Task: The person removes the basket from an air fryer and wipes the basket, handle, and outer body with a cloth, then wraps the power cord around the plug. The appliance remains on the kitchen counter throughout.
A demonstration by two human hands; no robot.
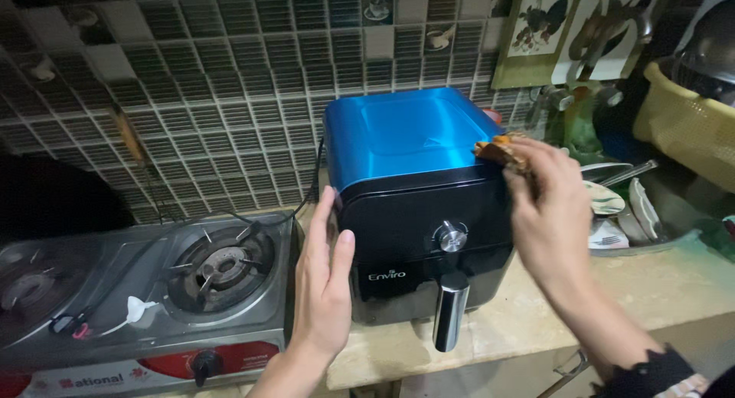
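Observation:
A boxy air fryer (pixel 417 176) with a shiny blue top, black front, silver knob and silver handle stands on the counter. My left hand (pixel 325 279) lies flat and open against its left side, fingers apart. My right hand (pixel 547 210) grips a small orange-brown cloth (pixel 499 147) and presses it on the fryer's top right edge. A dark lacy cuff shows at my right wrist.
A steel gas stove (pixel 145 291) with two burners and a black knob sits left of the fryer. A sink with plates and utensils (pixel 620 206) lies to the right, with a yellow basket (pixel 689 122) behind it. Tiled wall at the back; a power cord (pixel 306 195) runs behind the fryer.

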